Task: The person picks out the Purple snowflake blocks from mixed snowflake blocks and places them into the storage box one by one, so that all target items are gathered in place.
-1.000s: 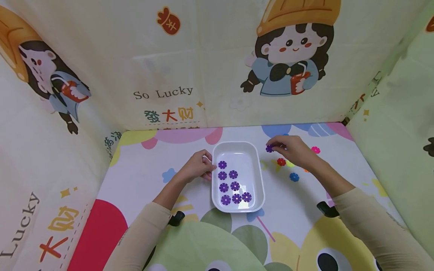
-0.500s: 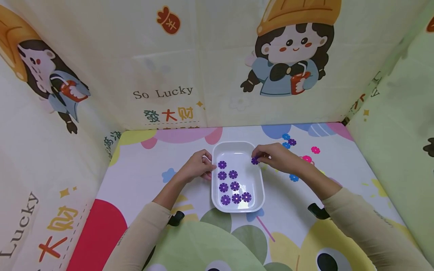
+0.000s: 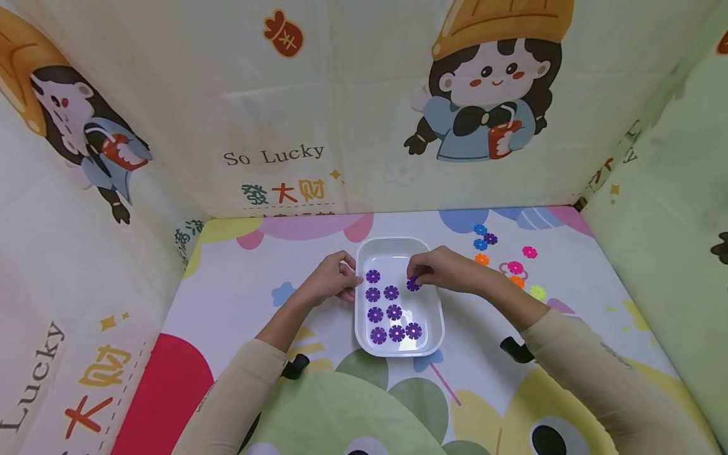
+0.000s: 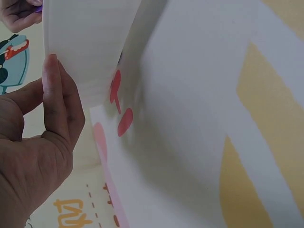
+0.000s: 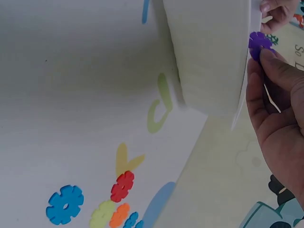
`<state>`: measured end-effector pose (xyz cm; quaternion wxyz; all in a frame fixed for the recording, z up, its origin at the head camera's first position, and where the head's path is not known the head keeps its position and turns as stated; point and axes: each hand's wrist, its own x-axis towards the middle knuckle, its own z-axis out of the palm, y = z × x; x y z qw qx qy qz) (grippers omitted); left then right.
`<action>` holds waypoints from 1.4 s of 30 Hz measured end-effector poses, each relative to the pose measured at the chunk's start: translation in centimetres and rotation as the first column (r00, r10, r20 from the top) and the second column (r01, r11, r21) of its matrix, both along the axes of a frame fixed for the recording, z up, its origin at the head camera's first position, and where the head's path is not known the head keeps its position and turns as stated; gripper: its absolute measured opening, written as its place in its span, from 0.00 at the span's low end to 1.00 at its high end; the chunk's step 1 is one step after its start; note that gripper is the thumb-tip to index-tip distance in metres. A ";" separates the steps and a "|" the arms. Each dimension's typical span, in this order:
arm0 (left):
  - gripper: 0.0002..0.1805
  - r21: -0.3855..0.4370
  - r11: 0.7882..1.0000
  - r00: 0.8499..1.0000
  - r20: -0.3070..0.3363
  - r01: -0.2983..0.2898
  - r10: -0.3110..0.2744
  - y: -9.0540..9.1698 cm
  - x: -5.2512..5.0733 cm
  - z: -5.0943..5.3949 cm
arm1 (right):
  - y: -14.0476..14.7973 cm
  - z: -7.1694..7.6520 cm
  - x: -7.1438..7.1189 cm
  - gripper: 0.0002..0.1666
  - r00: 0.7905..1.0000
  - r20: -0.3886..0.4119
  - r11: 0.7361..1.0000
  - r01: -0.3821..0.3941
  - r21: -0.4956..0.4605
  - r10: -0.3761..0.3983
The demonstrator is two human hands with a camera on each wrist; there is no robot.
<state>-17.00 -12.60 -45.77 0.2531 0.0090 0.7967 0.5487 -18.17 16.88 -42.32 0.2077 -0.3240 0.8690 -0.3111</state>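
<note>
A white rectangular tray (image 3: 364,344) stands on the table with several purple snowflake-shaped plastic discs (image 3: 394,312) lying in rows inside it. My left hand (image 3: 332,277) grips the tray's left rim, thumb on the edge and fingers against the outer wall; that wall shows in the left wrist view. Over the tray's right half, my right hand (image 3: 446,270) pinches a purple snowflake disc (image 5: 260,43) between thumb and fingers. In the head view those fingers partly cover this disc, so I cannot tell whether it touches the tray floor.
Right of the tray lie loose snowflake discs: blue (image 3: 480,229), purple (image 3: 490,239), pink (image 3: 529,252), orange (image 3: 481,259) and yellow-green (image 3: 537,292). A red disc (image 5: 122,186) appears in the right wrist view. Printed fabric walls (image 3: 364,114) border the table's back and sides.
My right hand has carried the purple disc leftward from the table, across the tray's right rim, to over its inside. My left hand stays on the left rim.
</note>
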 end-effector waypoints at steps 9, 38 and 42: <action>0.16 0.006 1.000 1.000 0.000 0.001 -0.001 0.0 -0.1 -0.1 | -1.4 -0.3 -0.8 0.07 0.989 0.046 0.989 -0.140 0.041 0.138; 0.17 0.006 1.000 1.000 -0.009 0.010 -0.010 0.1 -0.1 0.0 | -5.4 -2.2 -1.2 0.10 0.979 0.145 0.909 -0.187 0.372 0.142; 0.18 0.005 1.000 1.000 -0.008 0.009 -0.009 0.1 -0.1 0.0 | -5.4 -2.7 -1.1 0.11 0.979 0.143 0.903 -0.192 0.384 0.148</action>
